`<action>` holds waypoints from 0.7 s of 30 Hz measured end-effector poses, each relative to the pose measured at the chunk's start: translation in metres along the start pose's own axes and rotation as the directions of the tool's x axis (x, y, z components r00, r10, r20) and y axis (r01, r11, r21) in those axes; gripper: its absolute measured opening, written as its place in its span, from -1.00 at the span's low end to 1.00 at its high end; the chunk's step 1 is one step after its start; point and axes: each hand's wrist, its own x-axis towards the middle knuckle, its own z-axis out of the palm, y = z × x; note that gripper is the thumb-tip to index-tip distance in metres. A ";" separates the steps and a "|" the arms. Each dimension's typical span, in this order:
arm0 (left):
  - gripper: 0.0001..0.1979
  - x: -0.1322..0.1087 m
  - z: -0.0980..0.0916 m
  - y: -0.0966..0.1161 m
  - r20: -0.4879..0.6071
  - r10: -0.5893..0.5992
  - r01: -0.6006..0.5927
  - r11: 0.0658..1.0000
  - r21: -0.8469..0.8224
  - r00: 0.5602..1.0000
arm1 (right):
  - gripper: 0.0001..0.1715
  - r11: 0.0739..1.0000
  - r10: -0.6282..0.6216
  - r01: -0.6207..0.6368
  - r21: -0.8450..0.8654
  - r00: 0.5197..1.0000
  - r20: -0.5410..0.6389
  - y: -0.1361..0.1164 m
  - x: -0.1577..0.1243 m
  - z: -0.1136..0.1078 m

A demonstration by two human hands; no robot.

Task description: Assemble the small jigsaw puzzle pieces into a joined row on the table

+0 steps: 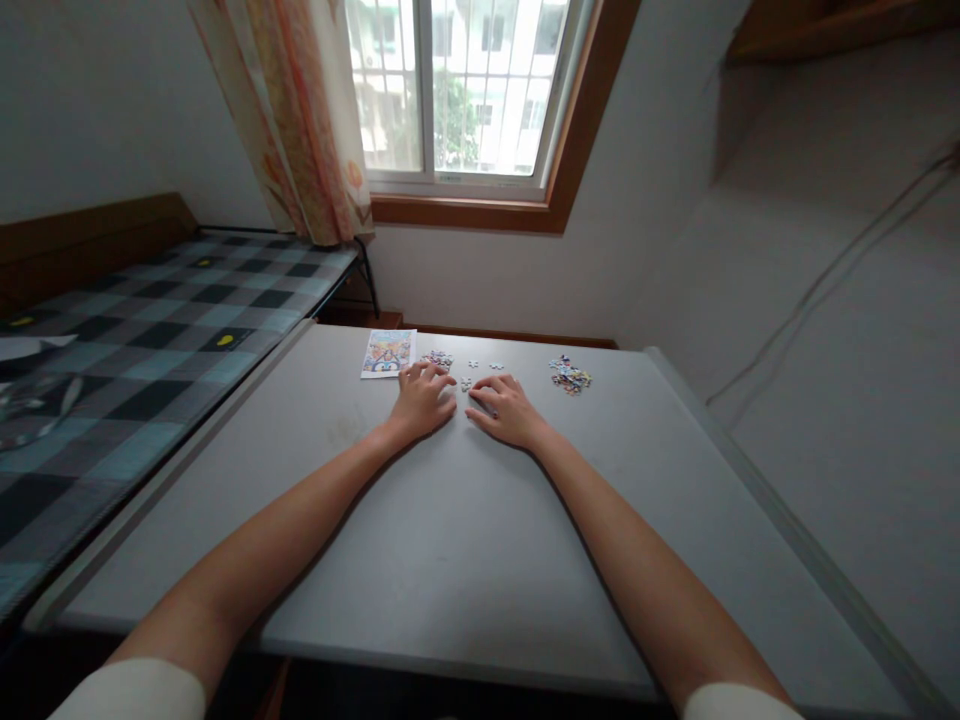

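Note:
My left hand (424, 398) rests on the white table with its fingers spread, close to a small pile of jigsaw pieces (439, 358) that it partly covers. My right hand (504, 410) lies to its right, fingers apart and slightly curled, with the fingertips beside a few jigsaw pieces (466, 383). Single jigsaw pieces (496, 366) lie just beyond the hands. A second, larger pile of pieces (571, 376) sits to the right. On the left is a printed picture sheet (388, 354) with a colourful cartoon scene. I see nothing held in either hand.
The table (450, 560) has raised side edges. To the left stands a bed with a checked cover (225, 290). A window (465, 90) with a patterned curtain (300, 110) is ahead, and a cable (810, 290) runs along the right wall.

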 end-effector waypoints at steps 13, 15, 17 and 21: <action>-0.76 -0.001 0.003 -0.003 0.096 0.189 -0.182 0.981 -0.072 0.977 | -0.58 1.000 -0.004 0.004 -0.006 1.000 0.016 0.003 0.000 0.001; -0.74 -0.001 0.003 -0.003 0.105 0.184 -0.177 0.982 -0.070 0.977 | -0.58 1.000 -0.001 0.001 -0.006 1.000 0.020 0.002 0.000 0.001; -0.74 -0.001 0.002 -0.002 0.113 0.182 -0.175 0.982 -0.068 0.977 | -0.57 1.000 0.006 -0.006 -0.011 1.000 0.021 0.002 0.000 0.001; -0.64 -0.001 0.000 -0.001 0.139 0.191 -0.183 0.981 -0.070 0.972 | -0.57 1.000 0.009 -0.009 -0.021 1.000 0.023 0.001 0.000 0.001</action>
